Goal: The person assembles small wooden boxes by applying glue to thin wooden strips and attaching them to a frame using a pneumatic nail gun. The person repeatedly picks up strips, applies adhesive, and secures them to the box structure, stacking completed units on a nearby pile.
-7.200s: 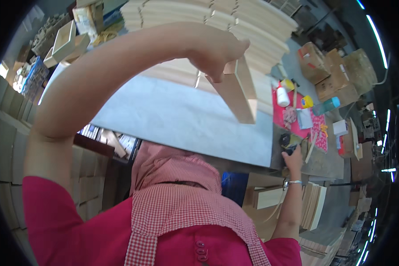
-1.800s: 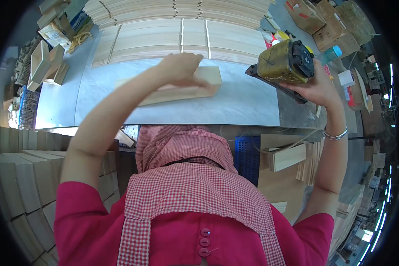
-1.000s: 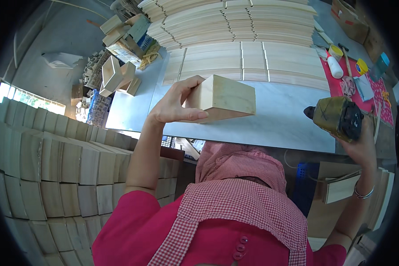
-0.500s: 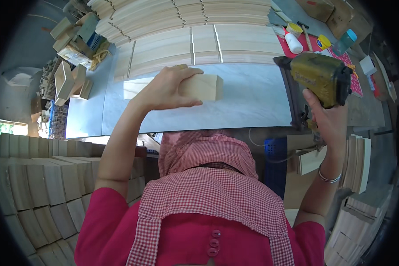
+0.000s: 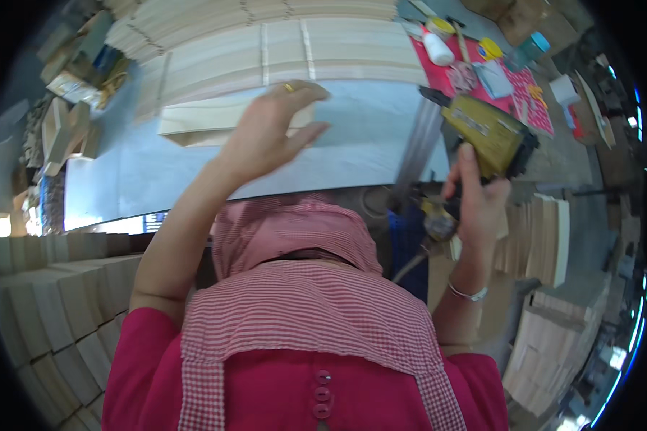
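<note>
A long pale wooden box (image 5: 198, 118) lies on the light table (image 5: 359, 129), with its hollow side partly showing toward me. My left hand (image 5: 269, 129) is over the box's right part, its thumb and fingers spread apart and reaching just past the box's end. Whether the palm touches the wood cannot be told. My right hand (image 5: 478, 197) is wrapped round the handle of a yellow-and-black nail gun (image 5: 485, 133). The gun is held up at the table's right front edge, its nose toward the left and its long magazine slanting down toward me. An air hose hangs below it.
Stacked grooved wooden boards (image 5: 216, 61) line the table's far side. Finished-looking wooden boxes (image 5: 65, 136) stand at the left. A white bottle (image 5: 437, 49), a hammer (image 5: 461, 43) and a turquoise-lidded jar (image 5: 530, 49) are at the far right. Block stacks (image 5: 72, 302) fill the lower left.
My whole view has shifted, so the scene sits further left. My left hand's grip round the box has loosened, and the box has turned to show its hollow side. The nail gun stays in my right hand.
</note>
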Demonstrator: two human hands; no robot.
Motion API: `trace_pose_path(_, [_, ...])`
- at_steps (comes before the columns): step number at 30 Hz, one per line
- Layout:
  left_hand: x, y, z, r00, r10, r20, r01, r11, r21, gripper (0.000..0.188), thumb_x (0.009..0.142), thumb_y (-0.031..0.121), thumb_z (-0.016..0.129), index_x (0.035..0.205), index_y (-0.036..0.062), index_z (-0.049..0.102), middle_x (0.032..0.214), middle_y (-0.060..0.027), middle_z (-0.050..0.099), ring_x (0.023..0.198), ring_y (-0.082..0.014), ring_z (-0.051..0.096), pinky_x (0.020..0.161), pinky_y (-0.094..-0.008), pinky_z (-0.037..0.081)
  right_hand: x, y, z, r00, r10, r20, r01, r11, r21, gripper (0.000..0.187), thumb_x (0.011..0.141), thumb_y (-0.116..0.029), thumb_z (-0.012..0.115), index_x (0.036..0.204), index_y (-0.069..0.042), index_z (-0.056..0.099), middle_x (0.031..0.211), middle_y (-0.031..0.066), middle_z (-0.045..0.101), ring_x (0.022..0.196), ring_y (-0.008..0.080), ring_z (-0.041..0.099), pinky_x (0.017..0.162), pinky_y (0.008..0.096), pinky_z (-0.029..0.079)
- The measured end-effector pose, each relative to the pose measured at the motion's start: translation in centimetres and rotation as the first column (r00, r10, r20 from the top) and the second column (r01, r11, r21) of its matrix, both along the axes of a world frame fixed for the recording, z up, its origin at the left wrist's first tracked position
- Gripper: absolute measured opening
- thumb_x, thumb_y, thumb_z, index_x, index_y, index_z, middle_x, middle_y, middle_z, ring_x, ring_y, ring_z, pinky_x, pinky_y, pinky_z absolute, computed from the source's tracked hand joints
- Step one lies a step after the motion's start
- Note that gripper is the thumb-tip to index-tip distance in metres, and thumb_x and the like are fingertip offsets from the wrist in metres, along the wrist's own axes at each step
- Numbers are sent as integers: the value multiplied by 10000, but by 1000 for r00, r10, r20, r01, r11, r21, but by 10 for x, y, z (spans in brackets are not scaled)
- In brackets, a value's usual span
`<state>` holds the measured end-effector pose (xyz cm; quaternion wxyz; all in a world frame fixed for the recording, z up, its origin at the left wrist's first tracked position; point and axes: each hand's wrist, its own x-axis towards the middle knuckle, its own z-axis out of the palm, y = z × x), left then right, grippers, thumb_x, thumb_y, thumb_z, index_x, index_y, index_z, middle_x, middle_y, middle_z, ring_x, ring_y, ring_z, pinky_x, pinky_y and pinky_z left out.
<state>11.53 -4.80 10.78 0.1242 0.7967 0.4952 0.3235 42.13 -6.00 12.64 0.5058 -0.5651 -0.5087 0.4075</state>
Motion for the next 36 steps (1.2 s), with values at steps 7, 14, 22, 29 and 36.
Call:
trace_pose_path(7, [143,-23,-6,859,-24,511,285,852,-440,373,916,86,673,1259,-56,630,1149,-181,710,1154,-255,668,959,-328,551,2,-6,-16,998,2,-67,1,999,38,321,984,-269,704,877,26,637,736,25,601,527,92,536,477,270,413])
trace_pose_path(14, [174,-28,-21,902,-7,432,106,973,-206,308,829,77,663,1108,-54,677,961,-205,665,902,-316,666,837,-386,542,11,-15,-19,988,-52,-147,57,998,28,318,997,-258,686,837,11,631,637,8,572,526,82,526,480,256,399])
trace_pose_path(22, [190,-19,-16,863,-70,500,362,777,-515,384,846,107,707,1192,-49,649,1064,-222,690,987,-318,711,924,-377,554,31,-7,-31,971,-105,-213,116,993,37,306,1001,-267,679,869,1,614,647,12,564,506,90,523,466,257,403])
trace_pose_path(29, [188,-15,-34,952,-112,285,128,991,-37,499,826,135,755,1278,2,590,1206,-228,658,1085,-357,664,964,-410,528,59,2,-46,917,-206,-342,193,978,-72,297,1012,-292,655,987,-10,567,699,30,541,501,114,517,459,281,433])
trace_pose_path(36, [162,-30,-127,849,-4,528,524,124,-842,642,945,364,735,1388,-24,479,1219,-121,628,1164,-208,603,990,-347,507,94,40,-38,923,-236,-303,221,972,-84,337,1007,-332,651,977,-8,564,700,61,568,480,162,563,439,308,458])
